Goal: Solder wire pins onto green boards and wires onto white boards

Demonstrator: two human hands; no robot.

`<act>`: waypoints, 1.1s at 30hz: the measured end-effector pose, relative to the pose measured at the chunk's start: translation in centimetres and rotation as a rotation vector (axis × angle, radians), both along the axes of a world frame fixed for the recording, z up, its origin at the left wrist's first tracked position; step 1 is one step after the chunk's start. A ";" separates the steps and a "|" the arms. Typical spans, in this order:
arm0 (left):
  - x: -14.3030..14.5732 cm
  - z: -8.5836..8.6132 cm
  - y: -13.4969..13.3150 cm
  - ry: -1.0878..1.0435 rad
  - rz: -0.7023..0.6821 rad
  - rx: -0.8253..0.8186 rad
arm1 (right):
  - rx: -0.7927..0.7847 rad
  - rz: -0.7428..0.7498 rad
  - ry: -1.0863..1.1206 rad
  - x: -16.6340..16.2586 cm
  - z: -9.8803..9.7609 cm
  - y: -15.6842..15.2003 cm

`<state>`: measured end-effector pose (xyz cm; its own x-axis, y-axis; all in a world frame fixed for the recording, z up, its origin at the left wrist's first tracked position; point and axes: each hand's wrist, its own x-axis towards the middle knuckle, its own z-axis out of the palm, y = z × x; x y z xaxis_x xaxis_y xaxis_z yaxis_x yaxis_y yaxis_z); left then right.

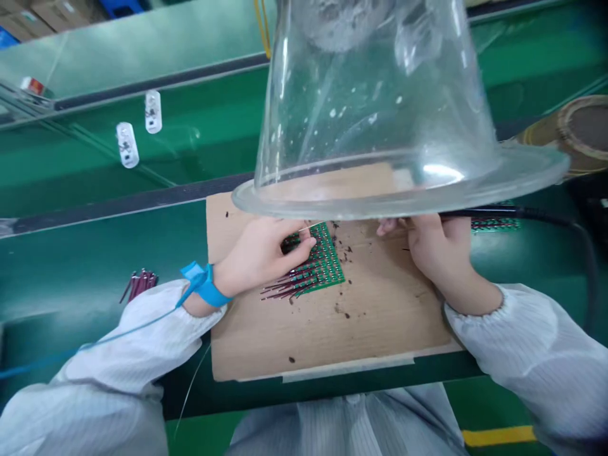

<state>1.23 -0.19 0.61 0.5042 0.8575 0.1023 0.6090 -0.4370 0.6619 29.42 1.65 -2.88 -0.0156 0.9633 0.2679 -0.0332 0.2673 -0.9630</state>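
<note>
The green circuit board [332, 261] lies on the cardboard sheet [389, 310], a little left of its middle and well in from its near edge, with dark red wires [285, 285] jutting past the board's left side. Over it, the left hand [259, 250] seems to pinch a thin pale strand [311, 226] between thumb and forefinger; the right hand [434, 244], toward the sheet's right edge, grasps a black corded tool [484, 212], its tip hidden. Working well here probably means keeping the board flat, feeding the strand with a light pinch, and bringing the tip in from the right, clear of the left fingers and the wires. The clear hood [380, 133] overhangs the sheet's far edge, so low wrists should help. A loose wire bundle [141, 285] rests on the desk [175, 240] beyond the sheet's left edge.
</note>
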 end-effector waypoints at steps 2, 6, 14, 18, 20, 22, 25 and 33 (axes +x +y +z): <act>0.3 0.3 -0.7 0.011 0.011 0.014 | 0.027 0.028 0.031 0.1 -0.2 0.1; 0.5 0.0 -1.4 0.002 -0.002 -0.046 | -0.005 0.095 0.022 0.7 -0.3 -0.2; 0.5 -0.5 -1.2 0.060 -0.004 -0.045 | -0.023 0.186 -0.049 1.5 -0.3 -1.1; 0.6 -0.5 -1.1 0.107 0.006 -0.046 | -0.019 0.198 -0.097 1.5 -0.4 -1.3; 0.5 -0.5 -1.1 0.116 -0.004 -0.049 | -0.028 0.193 -0.103 1.5 -0.5 -1.3; 0.4 -0.5 -0.9 0.124 -0.020 -0.048 | -0.035 0.191 -0.092 1.6 -0.5 -1.4; 0.1 -0.3 -0.9 0.126 -0.044 -0.036 | -0.048 0.184 -0.082 1.8 -0.6 -1.4; 0.9 1.1 -2.9 0.170 -0.090 -0.064 | -0.052 0.174 -0.031 2.0 0.0 -1.3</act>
<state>2.15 -3.06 1.67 0.5842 0.8104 -0.0443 0.6749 -0.4548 0.5811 31.42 0.36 -2.87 -0.1906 0.9580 0.2144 -0.0446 0.2097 -0.9767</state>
